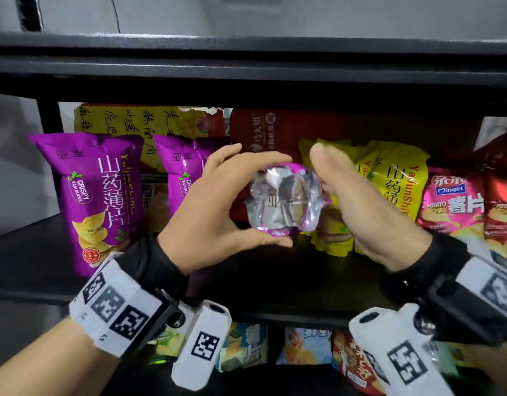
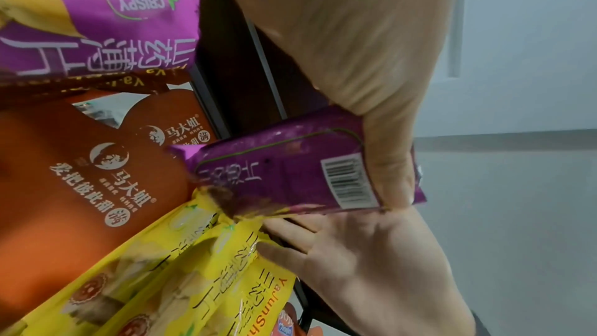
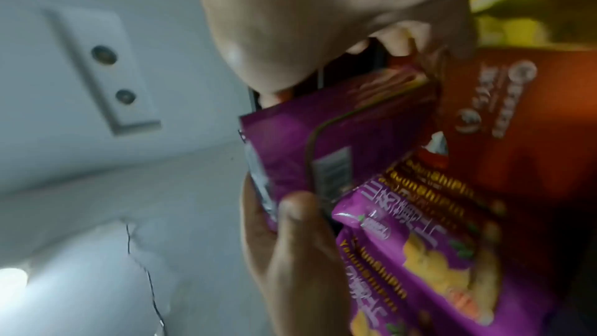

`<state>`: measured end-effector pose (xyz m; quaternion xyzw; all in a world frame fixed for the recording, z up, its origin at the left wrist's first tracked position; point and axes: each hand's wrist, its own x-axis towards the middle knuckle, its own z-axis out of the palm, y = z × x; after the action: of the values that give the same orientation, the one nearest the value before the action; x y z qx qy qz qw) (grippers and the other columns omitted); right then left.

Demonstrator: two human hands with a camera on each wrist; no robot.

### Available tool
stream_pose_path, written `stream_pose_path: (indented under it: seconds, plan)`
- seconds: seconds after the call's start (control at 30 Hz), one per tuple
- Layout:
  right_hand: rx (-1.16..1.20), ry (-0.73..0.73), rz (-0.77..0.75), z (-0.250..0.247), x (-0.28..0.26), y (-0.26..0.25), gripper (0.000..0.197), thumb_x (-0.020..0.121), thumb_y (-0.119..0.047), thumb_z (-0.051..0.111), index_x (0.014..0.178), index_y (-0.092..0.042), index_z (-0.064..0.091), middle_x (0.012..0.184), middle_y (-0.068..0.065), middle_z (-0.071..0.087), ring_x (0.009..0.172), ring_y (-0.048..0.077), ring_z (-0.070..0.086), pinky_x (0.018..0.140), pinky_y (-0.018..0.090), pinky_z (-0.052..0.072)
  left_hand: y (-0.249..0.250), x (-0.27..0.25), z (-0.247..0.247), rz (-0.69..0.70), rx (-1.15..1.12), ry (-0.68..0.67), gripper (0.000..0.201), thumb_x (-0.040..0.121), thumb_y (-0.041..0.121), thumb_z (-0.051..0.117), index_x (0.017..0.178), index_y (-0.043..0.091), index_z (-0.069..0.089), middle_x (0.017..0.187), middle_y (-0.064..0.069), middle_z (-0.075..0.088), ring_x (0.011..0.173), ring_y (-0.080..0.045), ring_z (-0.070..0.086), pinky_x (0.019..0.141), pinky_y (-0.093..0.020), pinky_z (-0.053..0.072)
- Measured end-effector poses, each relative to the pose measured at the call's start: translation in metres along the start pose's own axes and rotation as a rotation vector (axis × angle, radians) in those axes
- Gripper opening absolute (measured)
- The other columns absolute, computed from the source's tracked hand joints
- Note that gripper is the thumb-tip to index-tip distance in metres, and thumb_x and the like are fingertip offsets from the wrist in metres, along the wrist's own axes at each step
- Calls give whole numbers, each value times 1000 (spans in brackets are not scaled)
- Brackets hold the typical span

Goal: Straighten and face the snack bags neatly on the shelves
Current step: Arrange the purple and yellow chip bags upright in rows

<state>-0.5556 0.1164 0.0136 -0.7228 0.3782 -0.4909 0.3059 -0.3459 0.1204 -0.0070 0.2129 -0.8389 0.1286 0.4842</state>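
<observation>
the held snack bag (image 1: pixel 285 197) sits between the left hand (image 1: pixel 215 212) and right hand (image 1: pixel 361 201), before the shelf (image 1: pixel 275 281); two yam bags (image 1: pixel 101 192) stand left, potato chip bags (image 1: pixel 453 201) right.

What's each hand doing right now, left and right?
Left hand: grips the small purple bag, thumb under, fingers over.
Right hand: fingers straight, flat against the bag's other side, not curled round it.
</observation>
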Motion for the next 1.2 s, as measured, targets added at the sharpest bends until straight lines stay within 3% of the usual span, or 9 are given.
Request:
stream_pose_path:
  seconds: [0.1, 0.23, 0.33, 0.43, 0.5, 0.6, 0.83, 1.03, 1.2]
  plan:
    - [-23, -137, -369, -1, -9, -1, 82, 79, -81, 41, 143, -29, 45, 146, -18, 47, 134, -4, 42, 107, 19, 35, 1, 5, -5, -88, -49, 99, 78, 65, 58, 80, 131, 37, 46, 124, 27, 55, 121, -23, 56, 105, -36, 44]
    - [-68, -220, -425, 2, -3, 4, 57, 70, -50, 80, 119, -26, 63, 118, -14, 69, 112, 4, 63, 91, 15, 47, -3, 9, -6, -122, -93, 116, 66, 69, 73, 67, 121, 34, 54, 111, 24, 59, 107, -29, 57, 92, -36, 46]
    - [-74, -162, -451, 5, -1, 9, 36, 65, -31, 86, 97, -36, 71, 100, -20, 74, 98, -2, 68, 82, 10, 48, -6, 6, -2, -147, -86, 115, 65, 73, 82, 56, 120, 36, 54, 110, 27, 60, 107, -25, 55, 93, -31, 44]
    - [-17, -154, -474, 8, 0, 15, 27, 66, -28, 86, 87, -41, 74, 94, -21, 75, 93, -4, 68, 79, 9, 49, -6, 5, 3, -130, -199, 149, 65, 80, 70, 63, 130, 31, 46, 119, 12, 58, 113, -22, 58, 95, -33, 47]
    - [0, -149, -457, 10, 2, 16, 24, 67, -32, 84, 88, -41, 76, 96, -17, 75, 95, 0, 69, 82, 12, 50, -4, 5, 6, -65, -250, 172, 59, 86, 56, 65, 133, 25, 46, 125, -2, 56, 118, -20, 57, 100, -34, 45]
    - [12, -137, -439, 10, 4, 20, 26, 69, -35, 82, 95, -34, 76, 103, -11, 76, 101, 6, 69, 86, 17, 51, -3, 5, 8, -34, -165, 168, 37, 86, 39, 70, 114, 16, 65, 125, -10, 54, 117, -17, 56, 99, -30, 47]
    - [49, -142, -375, 14, 7, 29, 38, 72, -43, 78, 108, -39, 69, 116, -15, 71, 110, 6, 66, 92, 23, 52, 1, 9, 14, -107, -168, 281, 14, 86, 20, 70, 87, 8, 65, 110, -14, 61, 102, -20, 60, 90, -24, 48]
    - [101, -117, -352, 16, 10, 37, 46, 69, -33, 83, 111, -30, 65, 111, -10, 73, 104, 10, 69, 85, 27, 56, -1, 18, 16, -138, -221, 261, 32, 97, 32, 54, 95, 4, 69, 112, -12, 63, 109, -17, 60, 94, -26, 46]
    - [182, -123, -339, 12, 15, 40, 36, 73, -17, 77, 106, -26, 66, 104, -12, 75, 101, 10, 70, 83, 22, 54, -7, 19, 8, -151, -202, 111, 46, 77, 34, 79, 117, 13, 66, 126, -6, 59, 126, -19, 54, 107, -36, 45]
